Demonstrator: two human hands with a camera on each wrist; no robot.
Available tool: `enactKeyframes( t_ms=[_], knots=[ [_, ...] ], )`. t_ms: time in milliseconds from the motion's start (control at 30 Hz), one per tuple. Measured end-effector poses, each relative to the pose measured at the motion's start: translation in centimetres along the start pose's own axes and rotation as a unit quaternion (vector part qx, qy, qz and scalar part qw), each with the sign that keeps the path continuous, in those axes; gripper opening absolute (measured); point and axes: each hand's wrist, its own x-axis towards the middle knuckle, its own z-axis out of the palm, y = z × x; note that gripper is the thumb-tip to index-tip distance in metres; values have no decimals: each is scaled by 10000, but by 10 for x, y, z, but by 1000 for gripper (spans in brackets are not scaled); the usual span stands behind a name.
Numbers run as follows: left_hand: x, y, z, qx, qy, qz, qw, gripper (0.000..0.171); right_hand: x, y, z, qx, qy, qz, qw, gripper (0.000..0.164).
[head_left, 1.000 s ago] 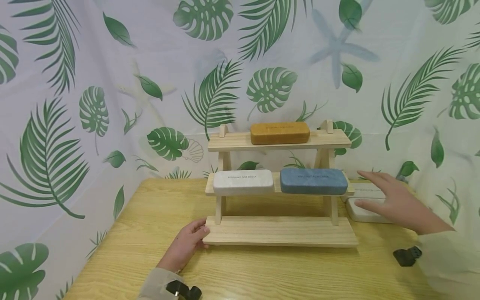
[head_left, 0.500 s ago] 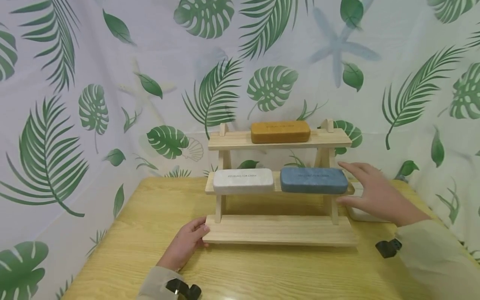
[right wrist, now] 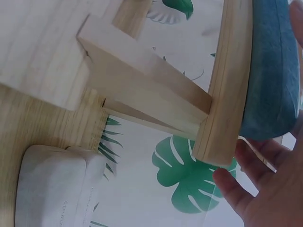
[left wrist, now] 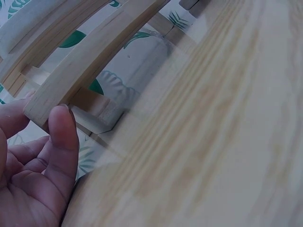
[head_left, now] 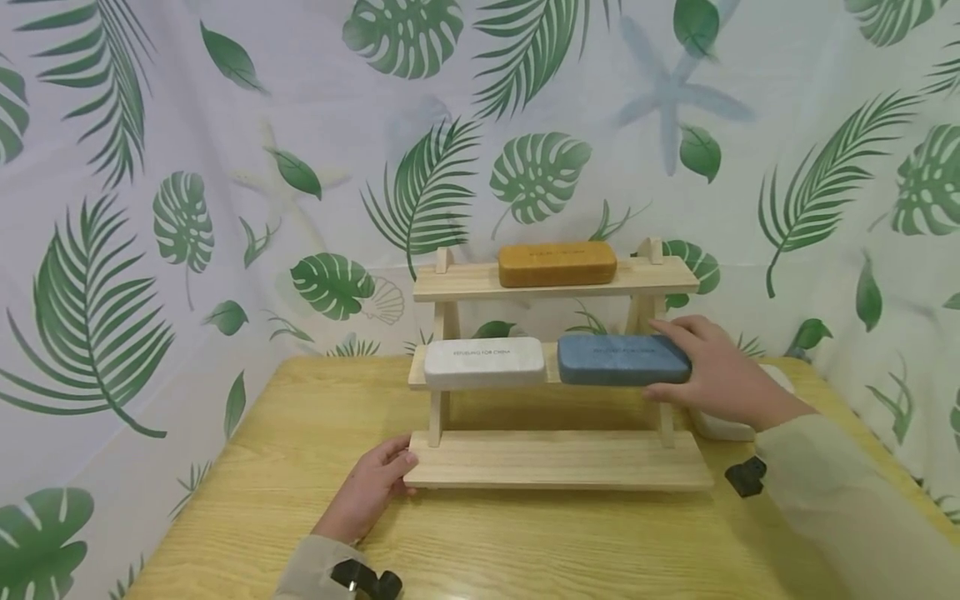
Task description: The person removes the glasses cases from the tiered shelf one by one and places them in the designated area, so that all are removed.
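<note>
A three-tier wooden display shelf (head_left: 555, 462) stands on the table. My left hand (head_left: 375, 481) pinches the left end of its bottom board, with thumb and fingers around the edge in the left wrist view. On the middle tier sit a white glasses case (head_left: 483, 364) at left and a blue glasses case (head_left: 618, 360) at right. My right hand (head_left: 712, 372) is at the blue case's right end, fingers over its top and thumb low in front. In the right wrist view its fingers look loosely extended beside the blue case (right wrist: 272, 66). An orange glasses case (head_left: 557, 264) lies on the top tier.
Pale cases (right wrist: 49, 184) lie on the table right of the shelf, partly hidden behind my right hand in the head view. A leaf-patterned cloth (head_left: 315, 125) hangs behind and beside the wood-grain table (head_left: 525, 542).
My right hand has moved left from above the pale cases to the blue glasses case's right end. My left hand stays on the bottom board, and the cases have kept their places.
</note>
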Motion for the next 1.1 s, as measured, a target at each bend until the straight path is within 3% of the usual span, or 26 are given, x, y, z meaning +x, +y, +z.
enactKeyframes(
  t_ms=[267,500,767,1100],
  knots=[
    [-1,-1,1,-101,107,-53,9999,66,11,-5,4,80,-197,5,9998,107],
    [1,-1,-1,-61,3,-28,10000,67,16,-7,7,-48,-226,88,9997,109],
    [2,1,0,-39,-72,-10,10000,66,19,-8,12,-124,-62,204,9997,112],
    [0,4,2,-136,70,-37,9999,61,24,-7,16,-290,-71,270,9992,122]
  ],
)
